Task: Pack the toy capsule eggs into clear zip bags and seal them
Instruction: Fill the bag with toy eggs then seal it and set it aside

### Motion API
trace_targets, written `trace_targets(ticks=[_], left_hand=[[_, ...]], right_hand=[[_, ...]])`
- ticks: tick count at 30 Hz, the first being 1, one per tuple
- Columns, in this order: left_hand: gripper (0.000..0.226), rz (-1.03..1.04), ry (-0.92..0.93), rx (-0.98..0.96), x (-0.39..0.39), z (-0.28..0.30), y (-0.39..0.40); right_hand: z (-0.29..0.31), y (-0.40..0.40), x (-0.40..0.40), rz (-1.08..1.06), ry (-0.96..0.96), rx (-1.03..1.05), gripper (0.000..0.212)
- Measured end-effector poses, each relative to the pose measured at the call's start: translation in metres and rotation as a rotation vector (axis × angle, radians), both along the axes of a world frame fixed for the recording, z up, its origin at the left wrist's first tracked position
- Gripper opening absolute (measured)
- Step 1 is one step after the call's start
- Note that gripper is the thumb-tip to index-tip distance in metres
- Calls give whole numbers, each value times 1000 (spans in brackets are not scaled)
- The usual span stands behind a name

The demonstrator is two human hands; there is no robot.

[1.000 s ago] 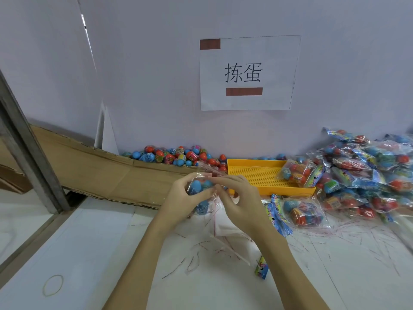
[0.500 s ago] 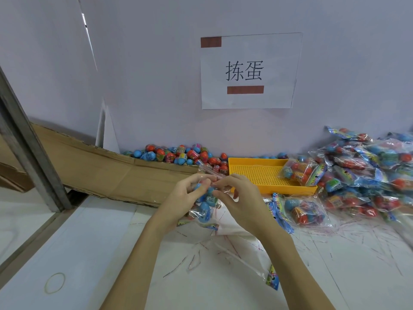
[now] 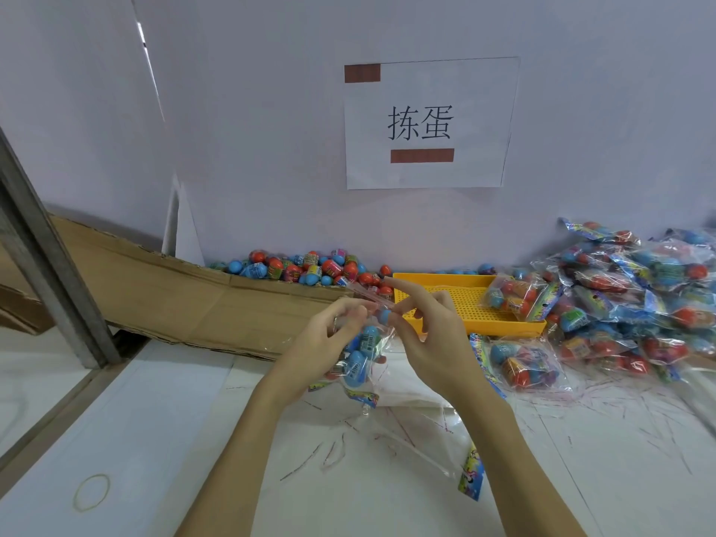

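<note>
Pinching the mouth of a filled zip bag between left hand and right hand — evidently to press its seal shut — the person holds it above the tabletop centre, loose eggs heaped along the far edge, packed bags piled at the right edge.

We face a pale wall with a paper sign upper centre; a metal post leans at left, above a white tabletop.
</note>
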State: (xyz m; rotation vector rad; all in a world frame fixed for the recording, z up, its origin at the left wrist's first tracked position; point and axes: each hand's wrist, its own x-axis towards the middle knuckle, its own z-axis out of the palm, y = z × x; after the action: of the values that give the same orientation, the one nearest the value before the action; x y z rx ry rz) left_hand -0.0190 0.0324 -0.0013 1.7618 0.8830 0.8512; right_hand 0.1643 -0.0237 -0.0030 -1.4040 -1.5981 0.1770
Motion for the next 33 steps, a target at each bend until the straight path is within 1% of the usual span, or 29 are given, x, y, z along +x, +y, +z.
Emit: trace_targets(ticks=[4, 6, 8, 10, 12, 13, 15, 16, 18, 19, 21, 23, 27, 30, 33], left_hand=[[55, -98, 24, -123, -2, -1, -1], [56, -93, 41, -115, 0, -3, -1], [54, -69, 5, -115, 1, -4, 0], [54, -43, -46, -117, 2, -5, 2], [59, -7, -80, -105, 3, -5, 2], [62, 5, -88, -96, 3, -5, 2], [61, 2, -94, -67, 6, -7, 2], [56, 0, -87, -55, 6, -7, 2], [43, 20, -61, -42, 8, -5, 0], [38, 36, -61, -36, 9, -5, -1], [37, 75, -81, -14, 9, -4, -1], [35, 118, -104, -6, 10, -4, 0], [22, 187, -184, -25, 10, -4, 4], [14, 236, -245, -120, 7, -4, 8], [17, 252, -382, -268, 3, -3, 8]], right_hand=[[0, -1, 1, -15, 19, 41, 49], [1, -1, 0, -39, 20, 82, 49], [3, -1, -3, -89, 55, 147, 48], [5, 2, -8, -129, 228, 163, 55], [6, 3, -12, -118, 459, 52, 61], [5, 2, -12, -72, 554, -49, 56], [1, 3, -11, 78, 633, -235, 38], [-3, 4, -11, 147, 646, -271, 29], [-5, 3, -13, 209, 701, -238, 17], [-5, 2, -14, 198, 716, -209, 15], [-6, 3, -15, 158, 701, -172, 13], [-7, 4, -14, 121, 688, -173, 14], [-5, 2, -11, 88, 700, -177, 18], [-4, 1, -13, 77, 656, -176, 19], [-5, 3, -14, 77, 633, -210, 23]])
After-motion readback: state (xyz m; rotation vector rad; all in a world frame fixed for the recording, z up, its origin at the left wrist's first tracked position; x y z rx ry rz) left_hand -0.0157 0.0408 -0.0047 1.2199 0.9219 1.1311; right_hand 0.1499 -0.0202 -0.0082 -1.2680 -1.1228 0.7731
